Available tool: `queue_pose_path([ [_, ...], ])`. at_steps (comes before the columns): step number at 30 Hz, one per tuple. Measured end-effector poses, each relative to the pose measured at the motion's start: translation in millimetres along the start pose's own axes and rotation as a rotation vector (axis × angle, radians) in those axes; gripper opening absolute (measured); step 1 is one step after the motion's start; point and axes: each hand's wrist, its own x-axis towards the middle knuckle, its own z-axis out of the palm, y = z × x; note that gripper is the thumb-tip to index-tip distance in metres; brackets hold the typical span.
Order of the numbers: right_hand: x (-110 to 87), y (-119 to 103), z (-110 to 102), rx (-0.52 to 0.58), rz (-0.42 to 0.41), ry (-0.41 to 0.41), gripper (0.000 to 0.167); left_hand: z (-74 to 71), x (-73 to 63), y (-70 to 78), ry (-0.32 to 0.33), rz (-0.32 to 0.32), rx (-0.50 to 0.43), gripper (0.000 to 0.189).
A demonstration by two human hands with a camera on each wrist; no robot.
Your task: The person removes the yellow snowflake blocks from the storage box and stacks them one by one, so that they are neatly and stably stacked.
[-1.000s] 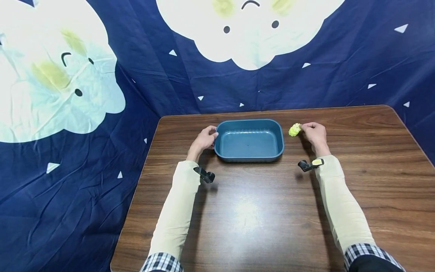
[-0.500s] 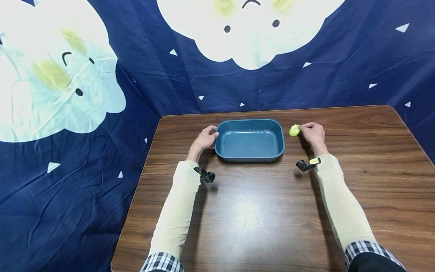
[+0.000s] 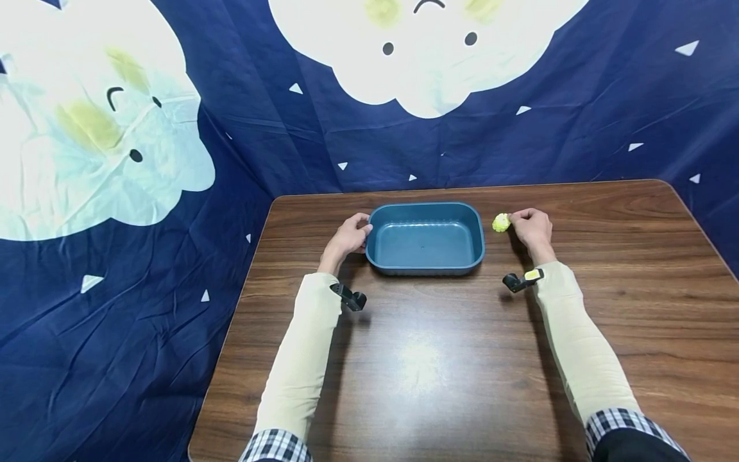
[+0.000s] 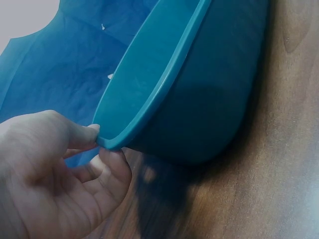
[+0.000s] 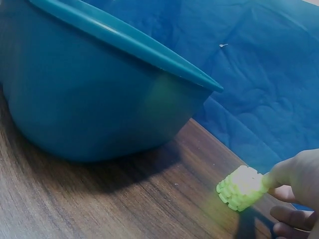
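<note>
A blue rectangular plastic basin (image 3: 424, 247) with rounded corners sits on the table, its inside bare. My left hand (image 3: 348, 235) pinches the rim at its left end. In the left wrist view the thumb lies over the rim (image 4: 164, 82) and curled fingers (image 4: 113, 172) press from beneath. To the right of the basin, my right hand (image 3: 534, 229) pinches a small yellow-green knobbly piece (image 3: 501, 222) between thumb and fingertips. The right wrist view shows this piece (image 5: 241, 188) as a short bumpy cylinder, apart from the basin wall (image 5: 94, 94).
The brown wood-grain table (image 3: 421, 359) has rounded corners and meets a dark blue cloth backdrop (image 3: 242, 77) printed with white clouds. A small black camera mount (image 3: 349, 298) juts from the left wrist, and a similar mount (image 3: 522, 280) from the right.
Early on, my right hand shifted slightly left and turned a little with the yellow-green piece; over the last half second it barely moves. The left hand and basin stay in place.
</note>
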Motion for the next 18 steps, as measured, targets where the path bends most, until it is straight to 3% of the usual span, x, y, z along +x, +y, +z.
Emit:
queue_pose_path([
  [13, 0.8, 3.2, 0.3, 0.004, -0.021, 0.04, 0.036, 2.5, 1.4, -1.5, -0.001, 0.009, -0.006, 0.034],
  [18, -1.0, 1.3, -2.8, 0.015, -0.036, 0.051, 0.037, -1.1, -0.6, 1.0, 0.01, 0.012, 0.038, 0.037],
])
